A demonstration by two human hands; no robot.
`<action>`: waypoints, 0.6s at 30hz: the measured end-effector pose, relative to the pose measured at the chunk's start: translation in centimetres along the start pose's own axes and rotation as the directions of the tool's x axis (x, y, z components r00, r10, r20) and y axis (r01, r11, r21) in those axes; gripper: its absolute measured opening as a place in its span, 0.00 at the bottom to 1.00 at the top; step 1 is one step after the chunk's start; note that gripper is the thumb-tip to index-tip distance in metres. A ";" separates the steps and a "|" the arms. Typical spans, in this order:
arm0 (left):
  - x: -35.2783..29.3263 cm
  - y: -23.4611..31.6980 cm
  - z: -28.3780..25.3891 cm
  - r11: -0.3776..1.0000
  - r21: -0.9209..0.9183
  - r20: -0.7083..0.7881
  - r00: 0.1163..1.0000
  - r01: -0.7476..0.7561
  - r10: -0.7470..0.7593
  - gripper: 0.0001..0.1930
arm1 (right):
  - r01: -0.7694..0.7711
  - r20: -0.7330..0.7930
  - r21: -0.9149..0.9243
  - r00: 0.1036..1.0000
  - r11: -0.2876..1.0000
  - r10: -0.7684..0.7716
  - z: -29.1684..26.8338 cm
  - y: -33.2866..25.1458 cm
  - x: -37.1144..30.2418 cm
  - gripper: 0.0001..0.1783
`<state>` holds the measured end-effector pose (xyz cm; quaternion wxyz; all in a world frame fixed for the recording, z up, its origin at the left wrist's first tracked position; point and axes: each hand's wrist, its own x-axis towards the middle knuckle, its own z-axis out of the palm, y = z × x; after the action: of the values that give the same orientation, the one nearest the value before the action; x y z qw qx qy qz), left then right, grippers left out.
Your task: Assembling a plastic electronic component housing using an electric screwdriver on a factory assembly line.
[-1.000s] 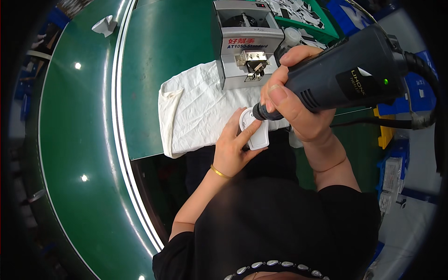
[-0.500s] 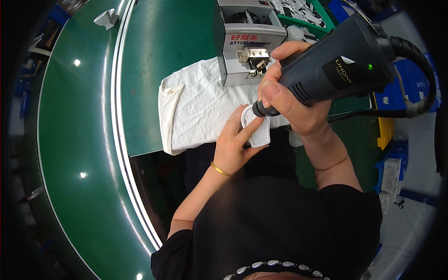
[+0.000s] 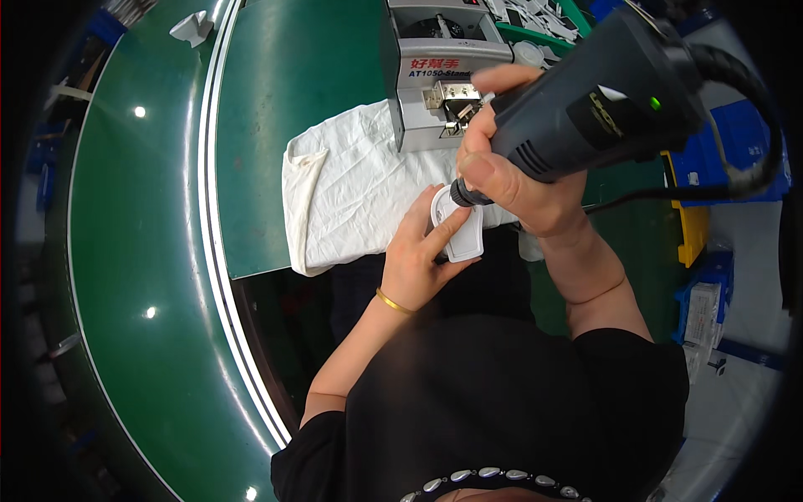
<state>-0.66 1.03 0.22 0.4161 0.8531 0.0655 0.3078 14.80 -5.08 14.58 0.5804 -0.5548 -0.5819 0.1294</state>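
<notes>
My right hand is wrapped round a dark grey electric screwdriver with a small green light and a thick black cable at its back end. The driver's black nose points down at the upper end of a white plastic housing, and its tip is hidden there. That housing is small, rounded at one end, with a raised rim. My left hand grips it from the left, thumb across its face. Both hands are over the near edge of a folded white cloth.
A grey screw feeder stands just beyond the cloth. Behind it a green bin holds white and dark parts. At the left runs a green conveyor belt with a white piece on it. Blue and yellow bins are at the right.
The screwdriver's back end has tilted slightly up and left, and my right hand has shifted a little left with it. My left hand and the housing have barely moved.
</notes>
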 end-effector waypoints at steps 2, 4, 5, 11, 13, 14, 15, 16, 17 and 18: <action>0.0 0.3 0.0 1.000 0.013 -0.005 1.000 0.004 -0.004 0.39 | -0.040 -0.073 0.055 0.996 0.998 0.044 0.4 0.2 -0.9 0.27; 0.1 0.1 0.1 1.000 0.013 -0.001 1.000 0.000 0.000 0.39 | -0.064 -0.148 0.106 0.986 0.992 0.080 0.5 0.2 -0.9 0.29; 0.1 0.1 0.1 1.000 0.011 0.002 1.000 0.002 -0.002 0.39 | -0.056 -0.120 0.100 0.990 0.993 0.067 0.4 0.2 -0.7 0.29; 0.2 0.0 0.1 1.000 -0.006 -0.002 1.000 -0.004 0.004 0.40 | 0.000 -0.104 0.257 0.994 0.966 0.027 -1.6 1.2 -0.6 0.29; 0.2 -0.1 0.1 1.000 0.001 0.006 1.000 0.003 -0.003 0.41 | 0.096 -0.269 0.381 0.963 0.919 0.012 -3.8 2.1 -0.9 0.27; 0.2 -0.1 0.0 1.000 0.008 0.013 1.000 0.014 -0.014 0.41 | 0.117 -0.330 0.380 0.944 0.918 0.017 -5.7 2.4 -1.2 0.26; 0.1 -0.1 0.0 1.000 0.013 0.014 1.000 0.015 -0.015 0.41 | 0.059 -0.457 0.337 0.883 0.940 0.108 -7.4 2.6 -1.4 0.24; 0.1 -0.1 0.0 1.000 0.020 0.012 1.000 0.011 -0.012 0.41 | -0.006 -0.579 0.298 0.794 0.954 0.186 -9.1 2.7 -1.8 0.23; 0.1 -0.1 -0.1 1.000 0.030 0.010 1.000 0.010 -0.010 0.41 | -0.075 -0.652 0.289 0.715 0.954 0.254 -10.9 3.5 -2.2 0.22; 0.2 0.0 -0.2 1.000 0.030 0.012 1.000 0.006 -0.006 0.41 | -0.145 -0.720 0.280 0.622 0.949 0.307 -13.1 4.5 -2.7 0.21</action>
<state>-0.62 1.20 0.35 0.4045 0.8609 0.0702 0.3005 26.96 -12.13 13.41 0.7996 -0.5672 -0.1967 0.0151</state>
